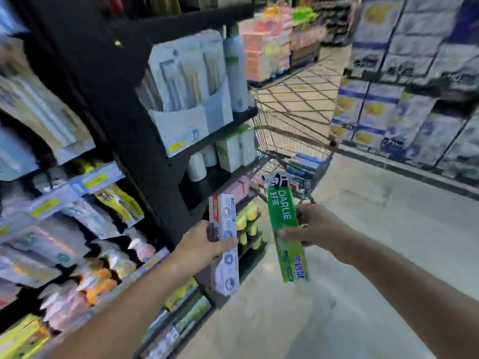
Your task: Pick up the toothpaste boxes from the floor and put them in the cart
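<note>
Carrying step: left hand (207, 242) gripping white cardboard toothpaste box (224, 244), right hand (312, 226) gripping green cardboard toothpaste box (285, 229). Next, probably: reaching over wire shopping cart (290, 130), uncurling fingers.

shelf goods (64, 229): blurred | cart (293, 130): contents partly hidden | forearms: cropped

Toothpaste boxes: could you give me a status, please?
Left hand grips white box. Right hand grips green box. Wire cart ahead, path open.

"DARLIE" and "好来" in white on the green toothpaste box (283, 218), blue "茶倍健" near its lower end
</note>
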A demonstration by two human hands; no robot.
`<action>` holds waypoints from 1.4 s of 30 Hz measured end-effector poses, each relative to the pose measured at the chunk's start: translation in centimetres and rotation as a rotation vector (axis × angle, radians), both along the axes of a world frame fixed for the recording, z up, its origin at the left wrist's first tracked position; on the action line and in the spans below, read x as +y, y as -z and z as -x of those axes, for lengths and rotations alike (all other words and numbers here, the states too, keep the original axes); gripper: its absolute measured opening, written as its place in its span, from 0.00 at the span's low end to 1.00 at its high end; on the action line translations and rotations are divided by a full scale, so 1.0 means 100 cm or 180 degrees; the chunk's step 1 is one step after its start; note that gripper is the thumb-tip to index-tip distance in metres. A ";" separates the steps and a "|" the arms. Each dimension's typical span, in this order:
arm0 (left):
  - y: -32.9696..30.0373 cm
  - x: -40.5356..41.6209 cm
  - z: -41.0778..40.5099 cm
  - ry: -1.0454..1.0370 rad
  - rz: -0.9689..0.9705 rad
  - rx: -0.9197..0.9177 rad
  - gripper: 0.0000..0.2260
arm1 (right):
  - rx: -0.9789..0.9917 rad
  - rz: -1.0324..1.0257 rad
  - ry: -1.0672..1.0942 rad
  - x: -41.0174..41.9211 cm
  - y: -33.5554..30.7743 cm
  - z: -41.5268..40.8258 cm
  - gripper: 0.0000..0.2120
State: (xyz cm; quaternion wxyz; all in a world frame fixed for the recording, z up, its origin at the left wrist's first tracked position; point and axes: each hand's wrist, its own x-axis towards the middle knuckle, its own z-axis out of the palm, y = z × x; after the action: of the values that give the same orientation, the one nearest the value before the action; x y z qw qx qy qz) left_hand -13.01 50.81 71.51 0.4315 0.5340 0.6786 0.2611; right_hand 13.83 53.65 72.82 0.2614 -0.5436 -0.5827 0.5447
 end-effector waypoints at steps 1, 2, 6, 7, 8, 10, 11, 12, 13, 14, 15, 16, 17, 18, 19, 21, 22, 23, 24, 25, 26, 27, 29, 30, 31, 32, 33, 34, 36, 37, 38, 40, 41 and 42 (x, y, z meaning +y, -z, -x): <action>0.001 0.017 -0.023 0.0071 0.0008 0.0009 0.20 | 0.0005 0.0013 0.0060 0.010 -0.002 -0.023 0.11; 0.002 0.032 -0.046 0.0128 0.0017 -0.0004 0.16 | 0.0028 0.0033 0.0130 0.020 -0.004 -0.045 0.11; 0.001 0.093 -0.128 0.0462 0.0089 -0.0129 0.13 | 0.0030 0.0051 0.0401 0.060 -0.006 -0.126 0.16; 0.000 0.107 -0.145 0.0528 0.0095 -0.0113 0.15 | -0.0015 0.0043 0.0455 0.071 -0.005 -0.143 0.17; 0.001 0.121 -0.160 0.0573 0.0103 -0.0095 0.17 | -0.0057 0.0042 0.0510 0.081 -0.004 -0.159 0.17; 0.002 0.150 -0.189 0.0681 0.0116 -0.0031 0.19 | -0.0074 0.0051 0.0627 0.103 0.000 -0.186 0.18; 0.002 0.165 -0.203 0.0755 0.0108 0.0006 0.19 | -0.0071 0.0065 0.0690 0.114 0.002 -0.197 0.18; 0.002 0.179 -0.216 0.0814 0.0095 0.0031 0.18 | -0.0060 0.0091 0.0749 0.126 0.005 -0.206 0.19; 0.003 0.194 -0.228 0.0861 0.0092 0.0043 0.17 | -0.0037 0.0112 0.0797 0.138 0.008 -0.215 0.19; 0.004 0.209 -0.239 0.0905 0.0094 0.0042 0.16 | -0.0016 0.0122 0.0837 0.152 0.012 -0.223 0.19; 0.006 0.225 -0.249 0.0958 0.0111 0.0032 0.15 | -0.0010 0.0127 0.0864 0.166 0.015 -0.230 0.19; 0.009 0.242 -0.258 0.0994 0.0129 0.0013 0.14 | -0.0018 0.0135 0.0888 0.181 0.019 -0.237 0.19; 0.012 0.259 -0.267 0.1027 0.0144 0.0007 0.14 | -0.0035 0.0140 0.0901 0.197 0.022 -0.242 0.19; 0.017 0.278 -0.273 0.1047 0.0152 0.0014 0.15 | -0.0054 0.0145 0.0900 0.215 0.025 -0.247 0.18; 0.020 0.297 -0.280 0.1057 0.0160 0.0015 0.16 | -0.0069 0.0154 0.0892 0.233 0.026 -0.251 0.18; 0.026 0.338 -0.289 0.1058 0.0190 -0.0048 0.17 | -0.0040 0.0192 0.0909 0.270 0.027 -0.259 0.18; 0.028 0.359 -0.294 0.1047 0.0217 -0.0066 0.16 | -0.0028 0.0217 0.0943 0.290 0.026 -0.264 0.18; 0.029 0.381 -0.298 0.1042 0.0238 -0.0043 0.15 | -0.0039 0.0244 0.0983 0.308 0.025 -0.268 0.18; 0.031 0.402 -0.302 0.1058 0.0268 -0.0005 0.15 | -0.0061 0.0276 0.1014 0.326 0.023 -0.272 0.18; 0.032 0.423 -0.306 0.1096 0.0288 0.0028 0.14 | -0.0081 0.0309 0.1035 0.343 0.023 -0.275 0.18; 0.033 0.443 -0.310 0.1126 0.0312 0.0030 0.15 | -0.0095 0.0335 0.1054 0.359 0.023 -0.279 0.18; 0.033 0.463 -0.315 0.1164 0.0331 0.0034 0.15 | -0.0111 0.0355 0.1082 0.375 0.023 -0.283 0.18; 0.033 0.502 -0.325 0.1265 0.0307 0.0091 0.17 | -0.0134 0.0395 0.1166 0.407 0.024 -0.293 0.18; 0.032 0.518 -0.329 0.1277 0.0286 0.0114 0.18 | -0.0124 0.0422 0.1191 0.421 0.023 -0.297 0.18; 0.032 0.533 -0.333 0.1263 0.0267 0.0104 0.19 | -0.0106 0.0447 0.1205 0.436 0.023 -0.302 0.17; 0.032 0.546 -0.337 0.1231 0.0256 0.0067 0.19 | -0.0090 0.0466 0.1207 0.451 0.024 -0.306 0.17; 0.033 0.559 -0.342 0.1201 0.0249 0.0044 0.20 | -0.0074 0.0481 0.1190 0.466 0.026 -0.310 0.18; 0.034 0.571 -0.345 0.1179 0.0260 0.0035 0.21 | -0.0060 0.0495 0.1172 0.481 0.028 -0.314 0.18; 0.041 0.598 -0.351 0.1121 0.0306 0.0012 0.21 | -0.0059 0.0517 0.1128 0.513 0.033 -0.321 0.18; 0.045 0.610 -0.353 0.1064 0.0329 -0.0004 0.21 | -0.0067 0.0542 0.1094 0.529 0.037 -0.325 0.18; 0.050 0.622 -0.354 0.0984 0.0342 -0.0023 0.21 | -0.0072 0.0570 0.1049 0.545 0.041 -0.327 0.17; 0.057 0.644 -0.359 0.0832 0.0360 -0.0016 0.19 | -0.0102 0.0588 0.0929 0.577 0.052 -0.334 0.16; 0.060 0.656 -0.361 0.0751 0.0373 0.0014 0.19 | -0.0128 0.0596 0.0852 0.594 0.057 -0.338 0.16; 0.063 0.666 -0.363 0.0663 0.0392 0.0036 0.20 | -0.0150 0.0605 0.0769 0.612 0.063 -0.342 0.17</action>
State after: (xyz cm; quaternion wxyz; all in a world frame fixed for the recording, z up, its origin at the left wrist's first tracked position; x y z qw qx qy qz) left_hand 23.29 117.44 65.24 0.4844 0.5756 0.6367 0.1696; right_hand 48.02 114.85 66.54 0.2586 -0.6447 -0.4648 0.5490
